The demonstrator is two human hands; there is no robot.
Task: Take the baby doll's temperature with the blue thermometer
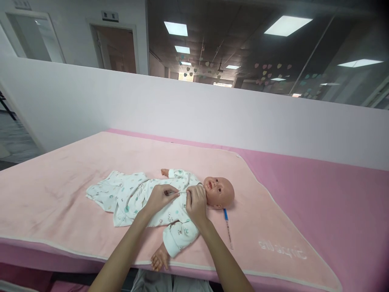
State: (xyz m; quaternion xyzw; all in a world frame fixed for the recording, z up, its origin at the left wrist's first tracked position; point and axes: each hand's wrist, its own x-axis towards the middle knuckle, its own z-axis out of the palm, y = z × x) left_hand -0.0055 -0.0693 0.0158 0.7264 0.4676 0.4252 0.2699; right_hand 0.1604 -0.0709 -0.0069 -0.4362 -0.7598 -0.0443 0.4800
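Observation:
A baby doll (219,191) lies on its back on a light pink blanket (60,178), head to the right. It wears a white patterned romper (133,196). My left hand (159,198) pinches the romper's front over the doll's chest. My right hand (196,202) is closed on the fabric at the neckline, just left of the doll's chin. The two hands are close together, with a short stretch of the romper's front edge between them. The doll's near arm (170,243) points toward me, its bare hand at the blanket's edge.
A thin thermometer-like stick (227,227) with a blue end lies on the blanket just right of the doll's head. The blanket covers a darker pink padded table (334,194). A white partition wall (194,109) stands behind it.

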